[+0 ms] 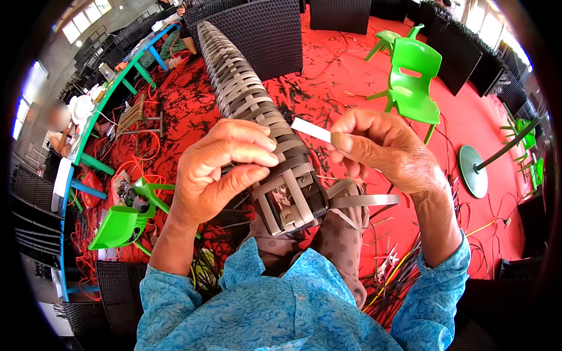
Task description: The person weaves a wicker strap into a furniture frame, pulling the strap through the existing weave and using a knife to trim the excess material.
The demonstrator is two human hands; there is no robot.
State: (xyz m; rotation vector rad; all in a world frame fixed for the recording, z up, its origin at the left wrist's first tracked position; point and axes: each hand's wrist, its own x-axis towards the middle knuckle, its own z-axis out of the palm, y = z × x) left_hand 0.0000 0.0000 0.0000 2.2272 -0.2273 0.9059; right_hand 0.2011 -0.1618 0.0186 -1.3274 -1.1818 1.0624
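Note:
A long dark frame piece (252, 93), woven over with flat grey-beige strips, stretches away from my lap. Its near end (288, 206) rests by my knees, with strips crossing over a dark core. My right hand (380, 143), right of the piece, pinches a short white-looking flat strip (310, 128) between thumb and fingers. Over the left edge of the weave hovers my left hand (225, 167), its fingers curved and a gap between thumb and forefinger, with nothing visible in it. A loose grey strip (366, 200) loops out to the right of the near end.
Dark strip scraps litter the red floor (345, 64). A green chair (413, 79) stands ahead right, another green chair (117, 225) at left. A round-based stand (473, 171) is at right. Along the left runs a blue-green bench (96, 120), with a person (60, 137) beyond it.

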